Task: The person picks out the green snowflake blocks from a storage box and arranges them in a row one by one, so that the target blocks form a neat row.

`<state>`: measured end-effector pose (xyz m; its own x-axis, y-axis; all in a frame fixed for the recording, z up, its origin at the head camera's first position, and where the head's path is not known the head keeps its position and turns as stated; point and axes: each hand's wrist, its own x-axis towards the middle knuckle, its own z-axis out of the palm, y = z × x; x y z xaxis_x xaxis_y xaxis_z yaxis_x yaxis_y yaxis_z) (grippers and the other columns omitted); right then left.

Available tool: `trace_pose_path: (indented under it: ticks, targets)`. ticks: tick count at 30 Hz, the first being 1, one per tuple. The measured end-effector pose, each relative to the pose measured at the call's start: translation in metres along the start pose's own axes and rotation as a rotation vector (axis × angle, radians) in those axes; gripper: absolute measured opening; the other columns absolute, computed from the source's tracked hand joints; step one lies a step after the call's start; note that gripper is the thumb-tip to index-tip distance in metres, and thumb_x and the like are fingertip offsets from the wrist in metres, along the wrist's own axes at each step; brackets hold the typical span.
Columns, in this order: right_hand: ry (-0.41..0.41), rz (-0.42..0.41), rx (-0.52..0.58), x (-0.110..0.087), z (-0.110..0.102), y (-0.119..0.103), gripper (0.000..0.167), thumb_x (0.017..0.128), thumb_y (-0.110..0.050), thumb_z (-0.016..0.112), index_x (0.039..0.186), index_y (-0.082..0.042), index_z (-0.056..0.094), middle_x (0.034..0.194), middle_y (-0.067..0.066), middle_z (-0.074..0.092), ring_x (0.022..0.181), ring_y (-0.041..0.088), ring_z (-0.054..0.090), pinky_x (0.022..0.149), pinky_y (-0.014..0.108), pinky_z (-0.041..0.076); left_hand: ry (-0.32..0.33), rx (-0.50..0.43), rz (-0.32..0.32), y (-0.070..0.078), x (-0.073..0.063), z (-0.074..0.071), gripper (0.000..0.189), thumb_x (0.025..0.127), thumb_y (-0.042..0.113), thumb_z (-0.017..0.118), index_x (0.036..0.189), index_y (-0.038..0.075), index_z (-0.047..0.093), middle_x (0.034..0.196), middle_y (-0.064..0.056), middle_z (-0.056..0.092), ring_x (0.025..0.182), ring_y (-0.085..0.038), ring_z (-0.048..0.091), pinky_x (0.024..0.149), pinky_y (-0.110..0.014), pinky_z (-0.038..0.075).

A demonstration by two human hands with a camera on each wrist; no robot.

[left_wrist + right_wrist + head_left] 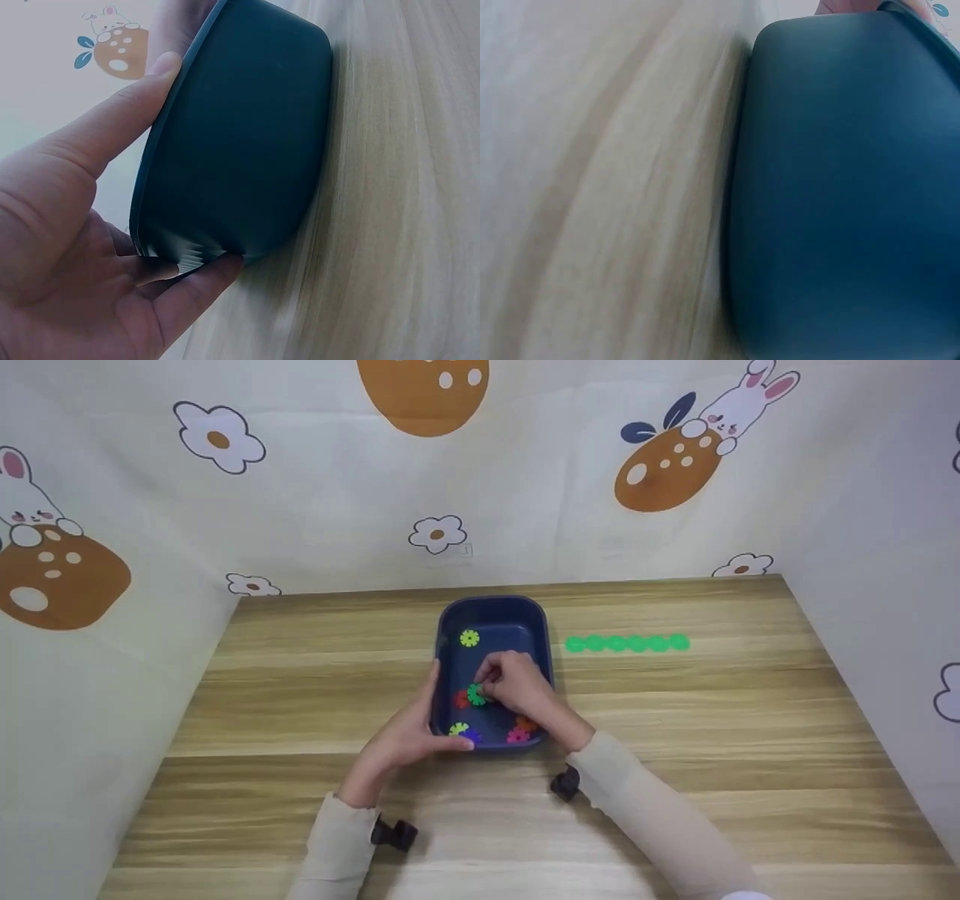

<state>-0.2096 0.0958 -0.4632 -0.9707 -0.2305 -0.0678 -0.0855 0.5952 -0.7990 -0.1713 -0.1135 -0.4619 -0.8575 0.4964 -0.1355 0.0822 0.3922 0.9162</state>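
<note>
A dark blue rectangular basin (495,610) stands on the table, with small plastic snowflake discs inside. My left hand (409,733) holds its near left corner. The thumb (135,105) lies on the near rim, and the fingers (199,292) press against the side wall. Over the basin, my right hand (517,682) pinches a green snowflake disc (475,695) between thumb and fingertips. A red disc (461,700) lies beside and partly under the green one. The right wrist view shows mostly the basin's outer wall (847,187); the fingers and green disc are hidden there.
Several green discs (628,643) form a row on the table right of the basin. Inside it are a yellow-green disc (469,638) at the far left, another (459,729) near a purple disc (472,736), and a pink disc (518,734) by an orange one (527,724).
</note>
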Motion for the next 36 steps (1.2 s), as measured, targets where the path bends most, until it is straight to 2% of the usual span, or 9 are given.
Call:
trace_pose_path:
  ticks: [4, 11, 17, 22, 28, 36]
  targets:
    - [0.02, -0.017, 0.071, -0.001, -0.002, -0.002, 0.004, 0.088, -0.006, 0.072, 0.091, -0.008, 0.074, 0.085, 0.005, 0.074, 0.072, 0.011, 0.066, 0.068, 0.026, 0.058, 0.001, -0.011, -0.001, -0.001, 0.001, 0.0, 0.127, 0.077, 0.022, 0.087, 0.161, 0.021, -0.007, 0.169, -0.009, 0.008, 0.146, -0.03, 0.034, 0.124, -0.049, 0.024]
    - [0.049, -0.032, 0.122, -0.007, -0.01, -0.005, 0.004, 0.089, -0.008, 0.073, 0.092, -0.008, 0.074, 0.087, 0.005, 0.073, 0.075, 0.012, 0.065, 0.071, 0.026, 0.058, 0.017, 0.018, -0.01, 0.0, -0.001, 0.002, 0.128, 0.076, 0.023, 0.088, 0.161, 0.021, -0.007, 0.17, -0.008, 0.004, 0.151, -0.03, 0.025, 0.125, -0.05, 0.019]
    - [0.085, -0.041, 0.143, -0.008, -0.02, -0.006, 0.004, 0.088, -0.009, 0.075, 0.092, -0.009, 0.075, 0.088, 0.006, 0.073, 0.074, 0.012, 0.064, 0.07, 0.025, 0.058, 0.025, 0.011, -0.014, -0.002, -0.001, 0.002, 0.127, 0.076, 0.024, 0.088, 0.161, 0.023, -0.005, 0.169, -0.01, 0.011, 0.148, -0.031, 0.032, 0.123, -0.052, 0.024]
    - [0.113, -0.047, 0.164, -0.008, -0.034, -0.004, 0.005, 0.089, -0.009, 0.074, 0.094, -0.007, 0.075, 0.091, 0.009, 0.073, 0.074, 0.013, 0.064, 0.071, 0.026, 0.059, 0.028, 0.021, -0.018, 0.0, 0.0, 0.001, 0.126, 0.076, 0.024, 0.088, 0.161, 0.024, -0.005, 0.169, -0.009, 0.011, 0.148, -0.031, 0.03, 0.124, -0.053, 0.021]
    - [0.155, -0.013, 0.211, -0.011, -0.053, 0.0, 0.008, 0.09, -0.008, 0.073, 0.097, -0.005, 0.074, 0.096, 0.012, 0.074, 0.076, 0.014, 0.065, 0.072, 0.026, 0.059, 0.029, 0.054, 0.004, 0.0, 0.001, 0.001, 0.127, 0.075, 0.025, 0.088, 0.161, 0.022, -0.005, 0.169, -0.009, 0.009, 0.151, -0.031, 0.025, 0.125, -0.054, 0.018]
    - [0.218, -0.001, 0.283, -0.014, -0.08, 0.015, 0.013, 0.089, -0.004, 0.072, 0.101, 0.003, 0.072, 0.098, 0.017, 0.073, 0.074, 0.007, 0.065, 0.07, 0.02, 0.058, 0.047, 0.059, 0.007, -0.003, 0.0, 0.002, 0.128, 0.074, 0.023, 0.09, 0.162, 0.022, -0.004, 0.17, -0.009, 0.008, 0.152, -0.032, 0.022, 0.125, -0.055, 0.017]
